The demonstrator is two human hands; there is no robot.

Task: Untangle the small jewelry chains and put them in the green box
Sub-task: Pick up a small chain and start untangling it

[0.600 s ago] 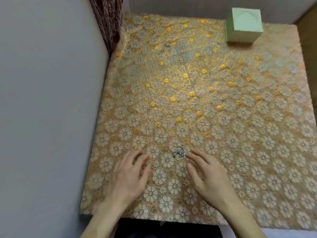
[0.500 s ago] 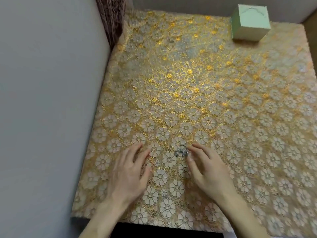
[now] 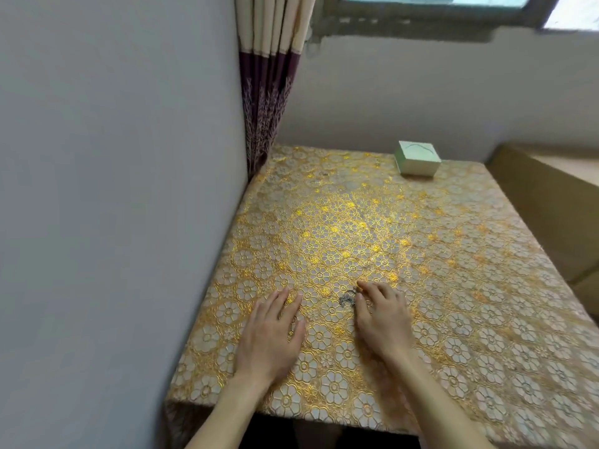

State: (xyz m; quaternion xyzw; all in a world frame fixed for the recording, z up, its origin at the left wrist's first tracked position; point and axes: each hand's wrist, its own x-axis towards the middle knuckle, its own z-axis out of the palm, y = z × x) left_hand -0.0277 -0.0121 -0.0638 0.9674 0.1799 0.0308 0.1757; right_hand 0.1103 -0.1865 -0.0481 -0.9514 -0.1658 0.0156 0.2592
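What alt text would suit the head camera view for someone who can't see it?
A person's right hand has its fingertips at a small tangle of silver chains on a gold floral tablecloth, while the left hand lies flat beside it. A pale green box sits at the table's far side.

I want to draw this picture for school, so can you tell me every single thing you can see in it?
jewelry chains: one small tangle, silver, on the tablecloth near the front, between the hands
green box: one, pale green, closed, far side of the table, toward the right
tablecloth: one, gold with pale flowers, covering the table
curtain: one, cream above and purple below, far left corner
window: one, dark frame, top of the view
wall: one, grey, along the table's left side
brown furniture: one, right of the table
left hand: one, flat on the tablecloth
right hand: one, fingertips at the chains; pinching or not, unclear
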